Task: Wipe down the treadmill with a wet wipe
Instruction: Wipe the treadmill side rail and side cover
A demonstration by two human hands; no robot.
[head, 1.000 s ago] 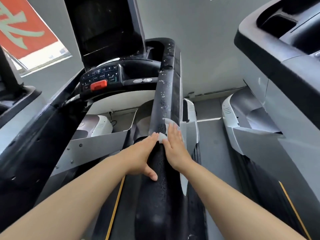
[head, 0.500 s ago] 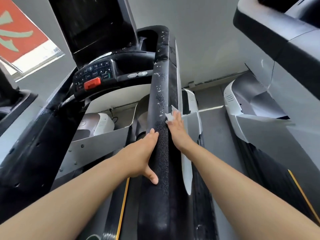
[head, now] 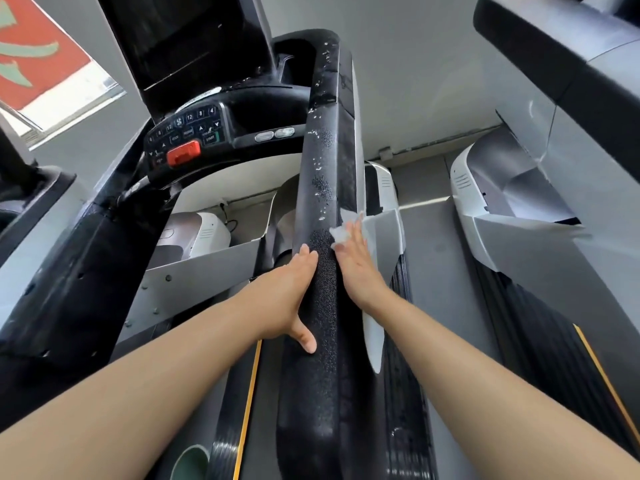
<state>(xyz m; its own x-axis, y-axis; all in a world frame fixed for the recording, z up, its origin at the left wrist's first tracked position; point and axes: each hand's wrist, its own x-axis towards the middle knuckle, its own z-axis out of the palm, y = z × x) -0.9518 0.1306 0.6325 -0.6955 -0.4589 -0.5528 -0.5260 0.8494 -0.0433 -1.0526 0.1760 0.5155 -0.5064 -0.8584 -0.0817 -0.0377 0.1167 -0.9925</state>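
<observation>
Right hand (head: pixel 356 261) presses the wet wipe (head: pixel 341 233) flat-fingered on the treadmill handrail (head: pixel 322 188), left hand (head: pixel 287 292) open against its side, and honestly that bunched-up wipe could slip out and skip the droplets higher up.

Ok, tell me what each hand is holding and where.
The right hand presses the wet wipe flat under its fingers against the handrail. The left hand holds nothing, resting open on the rail's side.

Treadmill handrail (head: pixel 322 202), black, wet-beaded: left hand (head: pixel 287 296) flat alongside; right hand (head: pixel 356 265) pressing white wet wipe (head: pixel 341 233) against it.
</observation>
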